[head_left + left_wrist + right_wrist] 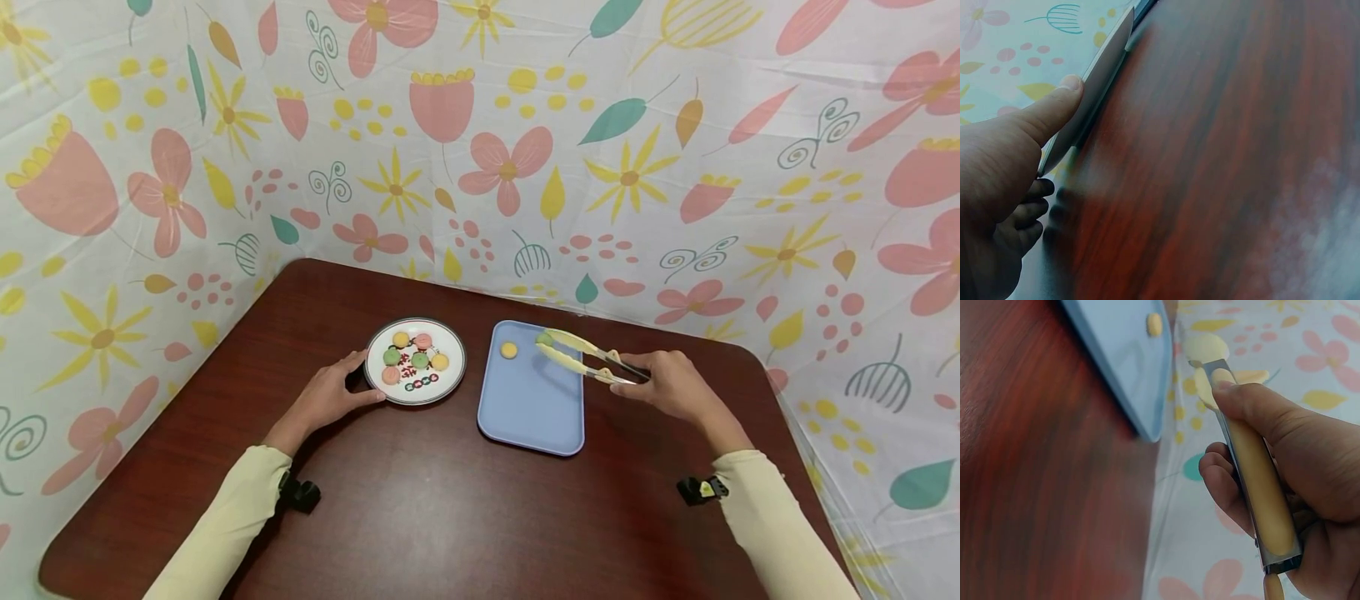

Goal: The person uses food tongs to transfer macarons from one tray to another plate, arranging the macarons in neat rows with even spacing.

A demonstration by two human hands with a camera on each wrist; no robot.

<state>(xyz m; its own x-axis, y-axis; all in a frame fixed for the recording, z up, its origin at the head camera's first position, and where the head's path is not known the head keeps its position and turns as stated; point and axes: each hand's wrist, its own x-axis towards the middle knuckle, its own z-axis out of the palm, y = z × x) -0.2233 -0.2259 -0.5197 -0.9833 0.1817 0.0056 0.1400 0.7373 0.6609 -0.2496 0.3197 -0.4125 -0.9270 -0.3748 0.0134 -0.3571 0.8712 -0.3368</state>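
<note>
My left hand [327, 390] holds the left rim of a round white plate [450, 388], thumb at the near edge; the left wrist view shows the thumb [1060, 106] on the rim and other fingers curled low beside it. Several yellow, pink and green macarons lie on the plate, among them a pink macaron [392, 375]. With my right hand [675, 385] I grip tongs [576, 342] with cream tips and yellow handle grips [1260, 487]. A green macaron [543, 339] sits between the tips over a blue tray [528, 417]. One yellow macaron [508, 350] lies on that tray.
Plate and tray stand side by side on a dark reddish-brown wooden table [405, 517] with rounded corners. A white flower-printed cloth [450, 167] hangs behind and along both sides. Black camera mounts [300, 494] sit at both wrists.
</note>
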